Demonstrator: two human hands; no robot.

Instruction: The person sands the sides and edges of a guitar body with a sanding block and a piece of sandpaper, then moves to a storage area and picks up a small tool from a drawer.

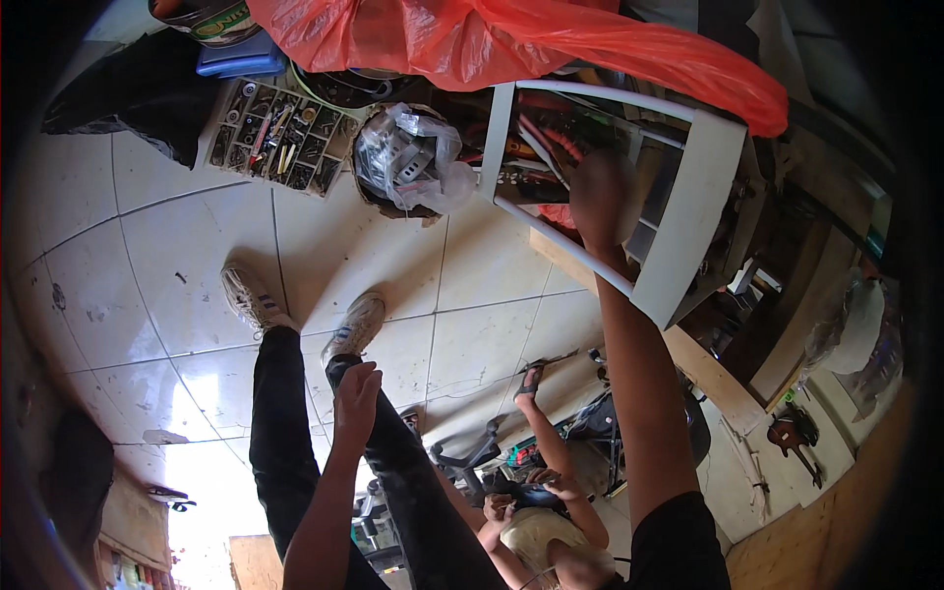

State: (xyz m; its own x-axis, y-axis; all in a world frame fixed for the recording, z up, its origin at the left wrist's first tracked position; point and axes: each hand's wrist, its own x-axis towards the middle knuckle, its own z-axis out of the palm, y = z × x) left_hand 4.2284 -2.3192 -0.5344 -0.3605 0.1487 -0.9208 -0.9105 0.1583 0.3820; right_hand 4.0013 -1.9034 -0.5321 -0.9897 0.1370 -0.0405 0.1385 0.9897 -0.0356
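Observation:
My right hand [602,202] reaches into an open drawer [688,221] with a white frame and front panel. Motion smears its fingers, so what they touch or hold does not show. Close beside it in the drawer lie several long tools and a red coiled piece [562,146], partly hidden by the hand and the frame. My left hand [356,393] hangs in front of my leg, its fingers curled together with nothing visible in them.
A large red plastic bag [442,39] drapes behind the drawer. To its left stand a round container with a clear plastic bag [408,157] of metal parts, a compartment box [265,180] of small hardware and a blue case [239,59]. Another person [536,536] sits nearby.

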